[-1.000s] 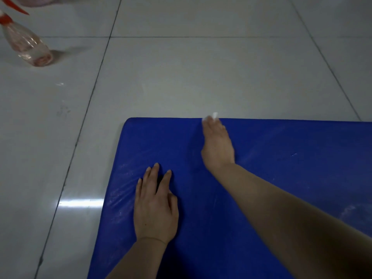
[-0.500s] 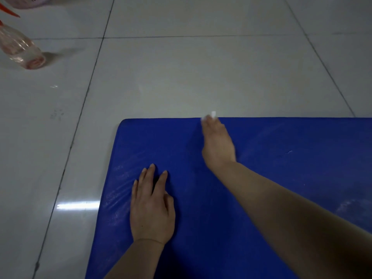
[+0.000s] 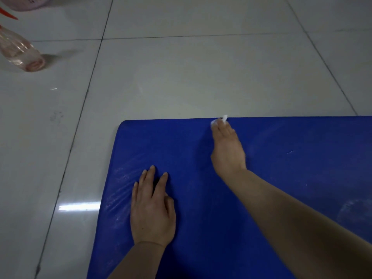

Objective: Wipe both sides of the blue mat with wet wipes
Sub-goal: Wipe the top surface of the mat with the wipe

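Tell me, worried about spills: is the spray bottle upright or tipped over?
Tipped over. The spray bottle lies on its side on the floor tiles, its base facing the camera.

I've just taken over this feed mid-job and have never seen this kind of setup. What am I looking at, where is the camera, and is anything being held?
No machine here: a person's bare hands, filmed by a camera worn on their head, looking forward and down. A blue mat lies on the tiled floor. The left hand rests flat on it. The right hand reaches to the far edge, pressing a white wipe; only a bit shows, so its grip is unclear. A spray bottle lies on the floor, far left.
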`<state>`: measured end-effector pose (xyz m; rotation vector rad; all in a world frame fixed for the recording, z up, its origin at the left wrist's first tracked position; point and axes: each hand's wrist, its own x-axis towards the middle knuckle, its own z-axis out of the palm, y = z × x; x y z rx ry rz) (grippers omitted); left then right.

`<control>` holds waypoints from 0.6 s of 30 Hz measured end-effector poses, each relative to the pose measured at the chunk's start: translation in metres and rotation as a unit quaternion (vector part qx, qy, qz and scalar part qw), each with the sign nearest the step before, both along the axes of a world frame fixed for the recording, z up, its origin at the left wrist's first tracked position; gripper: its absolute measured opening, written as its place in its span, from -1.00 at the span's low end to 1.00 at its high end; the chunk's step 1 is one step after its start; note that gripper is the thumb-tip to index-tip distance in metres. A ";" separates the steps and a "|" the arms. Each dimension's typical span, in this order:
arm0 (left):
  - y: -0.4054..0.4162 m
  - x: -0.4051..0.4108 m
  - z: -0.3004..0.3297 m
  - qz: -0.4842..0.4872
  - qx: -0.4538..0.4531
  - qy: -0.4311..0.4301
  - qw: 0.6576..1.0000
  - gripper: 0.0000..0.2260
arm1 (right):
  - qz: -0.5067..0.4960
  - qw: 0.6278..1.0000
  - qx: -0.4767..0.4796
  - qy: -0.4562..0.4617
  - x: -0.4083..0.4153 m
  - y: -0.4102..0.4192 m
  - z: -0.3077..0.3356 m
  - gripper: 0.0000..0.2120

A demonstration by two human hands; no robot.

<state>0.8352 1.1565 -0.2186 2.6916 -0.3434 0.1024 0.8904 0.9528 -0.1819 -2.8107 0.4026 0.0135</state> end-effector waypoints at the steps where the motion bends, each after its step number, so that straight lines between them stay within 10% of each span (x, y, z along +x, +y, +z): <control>1: 0.000 0.000 0.000 -0.001 0.000 0.000 1.000 -0.52 | 0.023 1.000 0.003 -0.007 0.004 0.013 0.000 -0.35; 6: 0.001 0.000 -0.001 0.000 -0.011 -0.006 1.000 -0.51 | 0.164 0.986 0.001 0.002 0.015 0.060 -0.008 -0.35; 13: -0.001 -0.001 -0.002 0.001 -0.022 -0.010 1.000 -0.53 | -0.047 0.999 -0.004 -0.018 -0.022 -0.005 -0.012 -0.34; 18: 0.002 -0.001 -0.002 -0.011 -0.022 -0.011 1.000 -0.53 | 0.068 0.997 -0.013 -0.021 -0.016 0.060 -0.015 -0.37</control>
